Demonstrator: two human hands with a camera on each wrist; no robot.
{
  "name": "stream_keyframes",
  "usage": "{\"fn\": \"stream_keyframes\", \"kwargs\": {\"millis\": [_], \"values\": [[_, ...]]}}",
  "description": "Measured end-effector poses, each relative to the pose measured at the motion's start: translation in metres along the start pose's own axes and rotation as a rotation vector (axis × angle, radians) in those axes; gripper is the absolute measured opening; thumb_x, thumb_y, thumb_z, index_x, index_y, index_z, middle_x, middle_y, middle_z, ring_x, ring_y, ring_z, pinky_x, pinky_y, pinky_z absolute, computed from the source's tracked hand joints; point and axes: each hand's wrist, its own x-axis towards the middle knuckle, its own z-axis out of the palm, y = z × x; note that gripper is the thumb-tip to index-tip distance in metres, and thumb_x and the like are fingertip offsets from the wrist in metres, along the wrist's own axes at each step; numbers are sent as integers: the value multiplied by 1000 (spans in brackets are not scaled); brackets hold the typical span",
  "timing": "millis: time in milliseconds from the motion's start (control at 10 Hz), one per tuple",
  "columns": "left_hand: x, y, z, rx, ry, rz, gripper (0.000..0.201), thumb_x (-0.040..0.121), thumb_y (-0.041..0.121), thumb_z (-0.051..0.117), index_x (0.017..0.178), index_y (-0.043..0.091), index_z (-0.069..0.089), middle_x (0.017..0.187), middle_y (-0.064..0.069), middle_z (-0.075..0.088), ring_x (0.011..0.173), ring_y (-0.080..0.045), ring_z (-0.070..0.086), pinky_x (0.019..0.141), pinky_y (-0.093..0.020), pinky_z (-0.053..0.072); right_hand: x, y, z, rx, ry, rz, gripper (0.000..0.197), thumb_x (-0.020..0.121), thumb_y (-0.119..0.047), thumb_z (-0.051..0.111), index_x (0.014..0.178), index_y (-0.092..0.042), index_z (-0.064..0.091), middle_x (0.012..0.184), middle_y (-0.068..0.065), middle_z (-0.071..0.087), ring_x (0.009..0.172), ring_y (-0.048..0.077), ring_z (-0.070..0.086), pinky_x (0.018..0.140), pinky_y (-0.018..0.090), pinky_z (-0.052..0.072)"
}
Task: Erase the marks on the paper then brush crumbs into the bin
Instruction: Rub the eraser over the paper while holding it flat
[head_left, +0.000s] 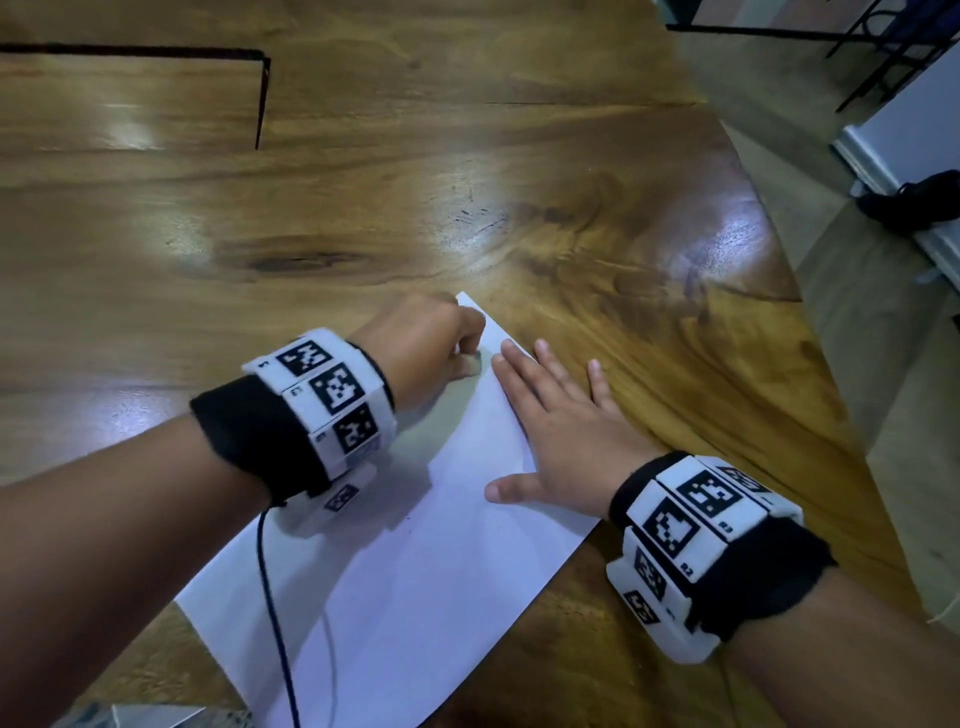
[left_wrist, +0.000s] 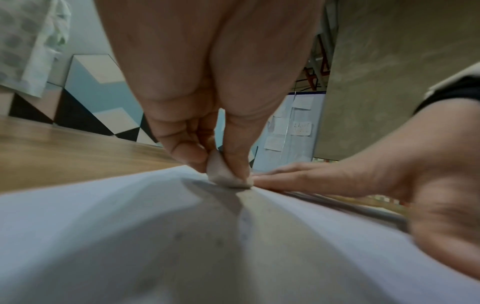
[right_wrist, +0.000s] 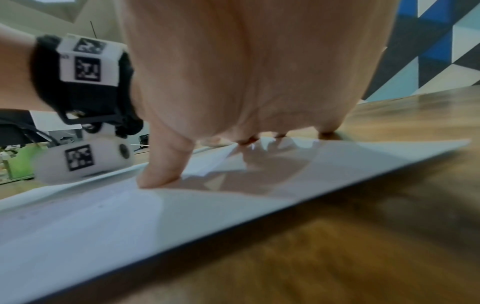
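A white sheet of paper lies at an angle on the wooden table. My left hand pinches a small white eraser between thumb and fingers and presses it on the paper's far corner. My right hand lies flat with fingers spread, holding down the paper's right edge, the fingertips partly on the wood. In the right wrist view the thumb presses on the paper. Faint grey specks show on the sheet. No bin is in view.
The table's right edge runs diagonally, with floor beyond it. A black cable hangs from my left wristband across the paper. A dark seam marks the table's far left. Something grey and white sits at the near edge.
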Motion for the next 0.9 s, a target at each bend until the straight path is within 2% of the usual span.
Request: {"fn": "stream_keyframes", "kwargs": {"millis": [100,200,300,400,500,600,700,800,900], "values": [[-27,-2,2,23,-169,65,13,78,15,61,68,16,53,70,0,45,71,-22,47,61,-27,31,0,1,0,17,-1,-2,112,78,-70,52,145,-24,-26,148,-16,-38,135,11,-38,112,50,-20],[-31,-1,-2,23,-263,38,12,78,23,65,72,14,59,71,1,51,71,-19,48,62,-26,32,0,1,1,23,3,-2,113,77,-70,52,144,-25,-27,147,-17,-39,134,10,-38,111,49,-21],[-5,1,-3,17,-87,-46,13,78,22,65,82,10,62,75,-2,53,72,-19,45,63,-25,31,-1,0,0,20,2,-1,113,77,-70,52,144,-25,-27,147,-18,-38,134,10,-39,112,49,-21],[11,6,-1,47,6,-72,12,79,17,61,85,7,60,82,-8,54,75,-23,45,68,-30,37,-1,0,0,23,5,-1,113,77,-69,52,144,-25,-27,148,-17,-37,135,10,-38,113,50,-19],[-10,6,2,23,-90,-7,12,80,15,59,69,14,55,73,-2,49,71,-23,45,61,-28,29,-1,1,0,28,3,-4,113,77,-70,52,145,-25,-27,148,-17,-37,135,10,-38,112,49,-20],[-30,5,1,57,-324,42,34,79,21,62,54,27,40,64,6,47,66,-17,43,52,-24,27,-1,1,0,40,-1,-8,112,78,-69,52,144,-26,-27,147,-17,-38,134,9,-39,112,49,-20],[-13,3,-6,9,-231,-28,13,76,22,67,66,22,58,64,5,53,67,-17,48,53,-17,32,-1,1,0,34,-3,-9,112,78,-69,51,144,-26,-28,147,-18,-39,134,9,-39,112,49,-20],[11,3,-7,5,-6,-83,11,77,19,66,82,10,63,69,1,52,70,-20,47,61,-24,33,-1,1,1,32,6,-7,112,78,-70,51,143,-26,-28,147,-18,-39,133,9,-40,112,48,-21],[0,4,-1,14,-21,-21,8,78,17,63,77,9,60,75,-1,48,72,-20,44,62,-25,27,0,1,1,33,3,-5,112,77,-70,51,143,-26,-28,147,-18,-39,134,9,-39,112,48,-21]]}}
